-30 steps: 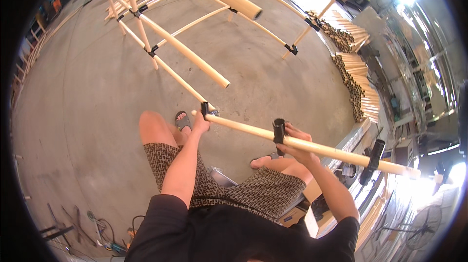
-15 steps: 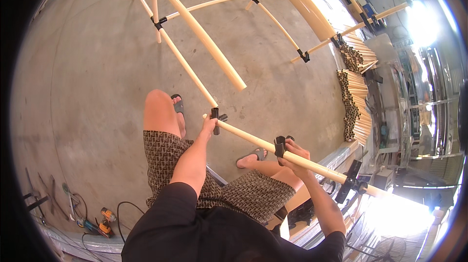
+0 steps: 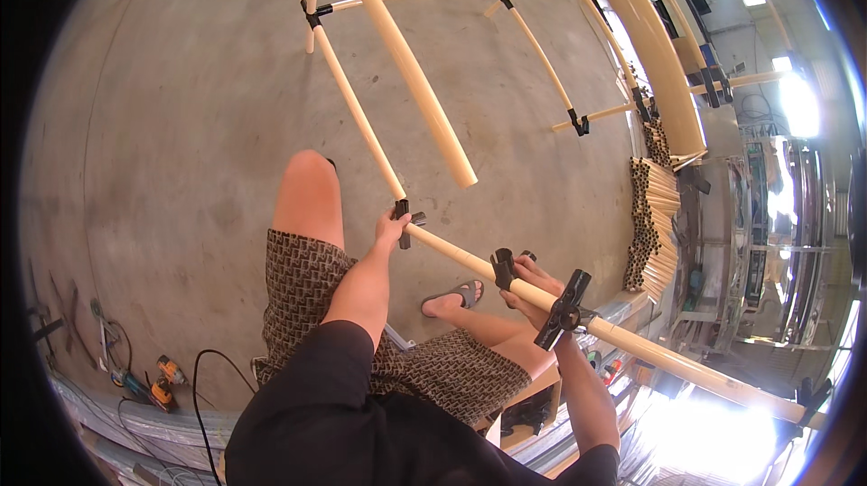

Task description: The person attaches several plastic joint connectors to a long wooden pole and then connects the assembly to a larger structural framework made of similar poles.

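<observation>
Spanning from the left hand [image 3: 392, 228] out to the near right, the long tan tube [image 3: 461, 257] hangs over the floor [image 3: 181, 170] in front of the person's legs. The left fingers grasp its left end together with a black end joint [image 3: 403, 210]; the right hand [image 3: 533, 285] has its fingers wrapped around the tube between a black middle joint [image 3: 502, 267] and a black cross joint [image 3: 563, 310]. The tube looks stiff, smooth and fairly light for its length, so it could roll or slide in a loose grip, and the long right portion would probably tip downward; a hold at the end and another toward the middle, close against a joint, seems the steadiest. A frame tube [image 3: 361, 120] reaches the end joint from the far left, though whether it is seated cannot be told. Close by, a thicker tube [image 3: 424, 93] points its free end toward the left hand, narrowing the space on the far side. A sandalled foot [image 3: 456, 299] sits beneath the span, stacked tubes [image 3: 652, 224] lie to the right, and a drill [image 3: 163, 391] and a black cable [image 3: 200, 396] rest near left.
</observation>
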